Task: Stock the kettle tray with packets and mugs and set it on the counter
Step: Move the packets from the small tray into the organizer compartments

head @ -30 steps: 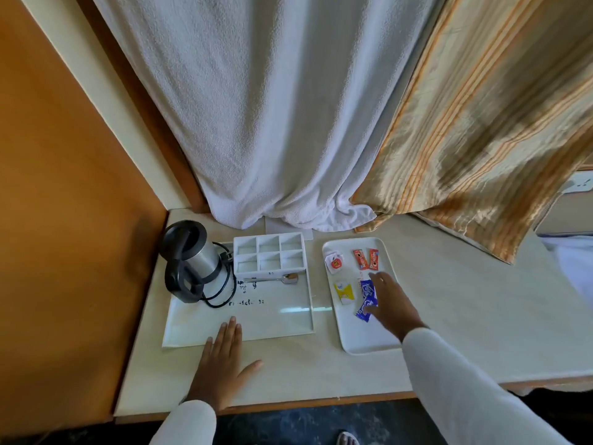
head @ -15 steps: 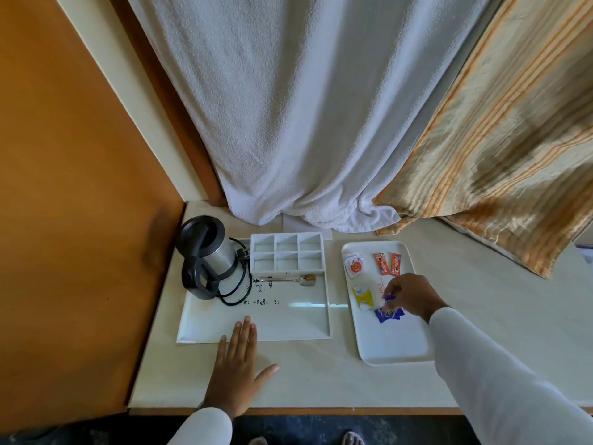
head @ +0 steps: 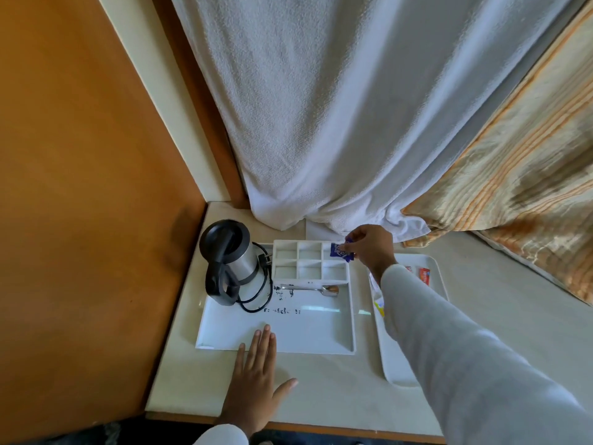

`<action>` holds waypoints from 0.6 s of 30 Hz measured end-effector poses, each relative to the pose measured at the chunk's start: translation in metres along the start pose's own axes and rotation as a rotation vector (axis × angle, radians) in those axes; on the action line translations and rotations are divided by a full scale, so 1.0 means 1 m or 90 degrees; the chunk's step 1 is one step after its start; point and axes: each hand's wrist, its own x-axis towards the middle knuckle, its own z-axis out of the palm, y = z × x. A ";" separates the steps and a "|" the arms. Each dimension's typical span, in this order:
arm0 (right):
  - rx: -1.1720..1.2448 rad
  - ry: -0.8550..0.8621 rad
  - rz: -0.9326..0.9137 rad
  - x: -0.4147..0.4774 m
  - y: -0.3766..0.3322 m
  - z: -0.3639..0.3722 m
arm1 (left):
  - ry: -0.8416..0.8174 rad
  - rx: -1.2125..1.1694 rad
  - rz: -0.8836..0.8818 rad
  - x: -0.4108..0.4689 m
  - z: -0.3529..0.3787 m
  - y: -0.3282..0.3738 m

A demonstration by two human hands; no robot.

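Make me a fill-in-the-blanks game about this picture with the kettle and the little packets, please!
1. The right hand pinches a packet coloured ____.
2. The organizer on the kettle tray has ____ compartments.
3. The spoon lies just in front of the ____.
4. The left hand lies flat, its fingers reaching over the front edge of the kettle ____.

Missing words: blue; six; organizer; tray

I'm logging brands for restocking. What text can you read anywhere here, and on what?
Nothing reads clearly.
Blue packet in the right hand: white print, blurred.
Red packet on the side tray: white lettering, too small.
Kettle tray floor: dark printed lines, illegible.
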 end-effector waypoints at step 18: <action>0.012 0.112 -0.005 0.024 -0.020 -0.012 | 0.028 -0.007 -0.001 -0.002 -0.002 0.004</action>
